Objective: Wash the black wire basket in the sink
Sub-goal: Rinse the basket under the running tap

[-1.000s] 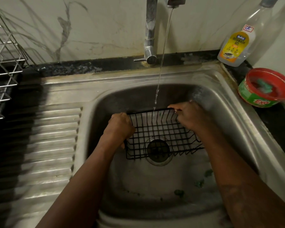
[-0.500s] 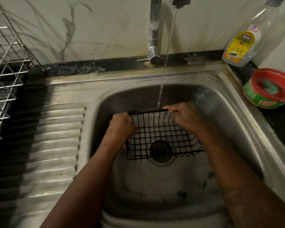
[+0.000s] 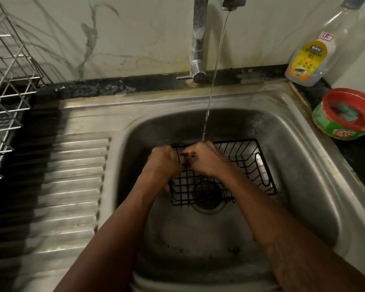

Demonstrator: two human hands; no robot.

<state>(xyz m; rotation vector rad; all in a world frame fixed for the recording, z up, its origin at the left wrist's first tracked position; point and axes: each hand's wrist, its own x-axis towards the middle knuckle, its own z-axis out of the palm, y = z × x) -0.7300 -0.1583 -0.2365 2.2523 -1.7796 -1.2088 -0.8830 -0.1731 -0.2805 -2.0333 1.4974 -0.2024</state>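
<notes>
- The step in hand looks like the rinse-and-rub: water (image 3: 216,66) runs from the tap (image 3: 198,49) and lands at the far rim of the black wire basket (image 3: 247,165), right at the knuckles.
- The basket sits low in the sink (image 3: 299,144), over the drain (image 3: 207,194), its far side tipped up a little.
- The left hand (image 3: 161,163) grips the basket's left end, fingers curled round the wires.
- The right hand (image 3: 202,159) is just beside it, touching or nearly so, fingers curled onto the wires near the far-left corner, seemingly rubbing them.
- Both hands crowd the left end; the right end with its handle loop lies bare and apart from them.
- Next, I judge, the rubbing should travel right along the rim, or the basket should turn so the unwashed end comes under the stream, with the left hand's grip firm on wet wire.
- A dishwash gel bottle (image 3: 310,55) and a red tub (image 3: 346,114) stand at the far right, away from both hands.
</notes>
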